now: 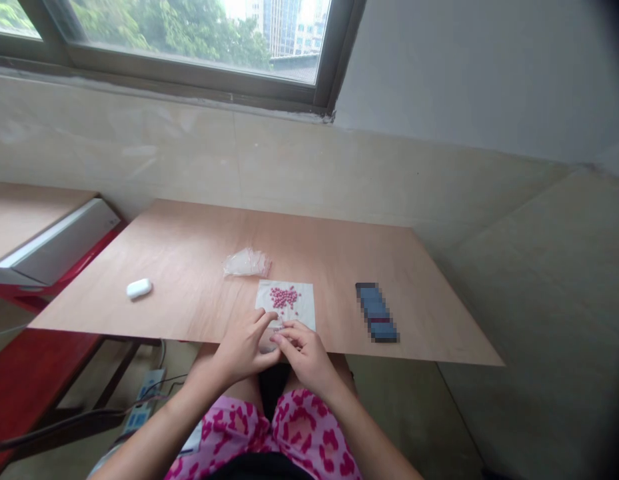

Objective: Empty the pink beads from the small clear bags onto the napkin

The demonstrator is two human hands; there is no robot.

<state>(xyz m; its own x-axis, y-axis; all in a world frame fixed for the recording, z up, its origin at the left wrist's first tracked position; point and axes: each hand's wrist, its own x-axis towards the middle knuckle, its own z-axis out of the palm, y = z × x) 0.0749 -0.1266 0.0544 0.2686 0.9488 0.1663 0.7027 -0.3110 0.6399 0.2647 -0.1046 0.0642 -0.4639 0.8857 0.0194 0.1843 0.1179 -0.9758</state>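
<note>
At the table's front edge, a small clear plastic bag (pixel 269 342) with a hint of pink in it is between my two hands. My left hand (pixel 246 343) curves round the bag's left side, thumb and forefinger closed on it. From the other side, my right hand (pixel 303 350) pinches at the bag's top, its fingers bent together. Just beyond the fingertips lies a white paper sheet (pixel 305 308) bearing a loose heap of pink beads (pixel 284 297). Part of the bag is hidden by my fingers.
A bundle of clear plastic bags (pixel 247 263) lies behind the sheet to the left. On the wooden table (pixel 329 250), a white case (pixel 139 289) sits at left and a phone (pixel 378 313) at right. A red bench (pixel 34 387) and power strip (pixel 144 400) are lower left.
</note>
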